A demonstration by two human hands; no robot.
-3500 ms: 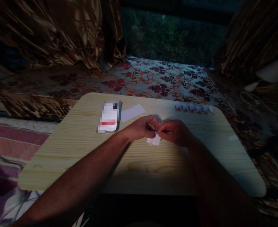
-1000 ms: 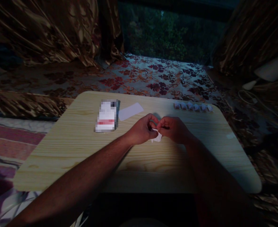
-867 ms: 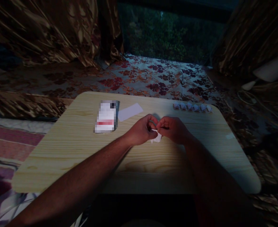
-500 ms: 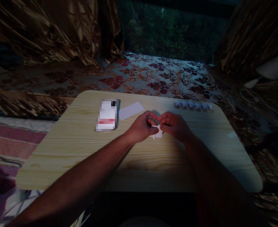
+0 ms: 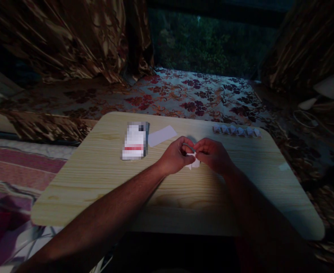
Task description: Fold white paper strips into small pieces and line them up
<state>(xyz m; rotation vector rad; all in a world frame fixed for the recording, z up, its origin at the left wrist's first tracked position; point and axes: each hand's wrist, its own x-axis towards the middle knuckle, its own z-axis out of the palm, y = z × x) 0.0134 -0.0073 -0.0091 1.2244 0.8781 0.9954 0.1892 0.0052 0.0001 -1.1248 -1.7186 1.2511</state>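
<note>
Between my two hands is a small piece of folded white paper (image 5: 194, 163), held just above the wooden table (image 5: 99, 189). My left hand (image 5: 177, 155) pinches its left side, thumb across the front and fingers curled behind. On the other side my right hand (image 5: 214, 154) grips the paper with thumb and fingertips, which nearly meet those of the left. The fingers hide part of the folds. A flat strip of white paper (image 5: 163, 135) lies beyond my left hand. Several small folded paper pieces (image 5: 237, 131) stand in a row at the table's far right.
A blurred-out white box-like object (image 5: 134, 140) with a red band lies left of the paper strip. A small pale scrap (image 5: 283, 167) is near the right edge. Behind the table are a flowered cloth (image 5: 189, 91) and brown curtains (image 5: 99, 41).
The whole view has shifted slightly, so the table and hands appear a little further right and lower. Both hands keep their pinch on the folded paper.
</note>
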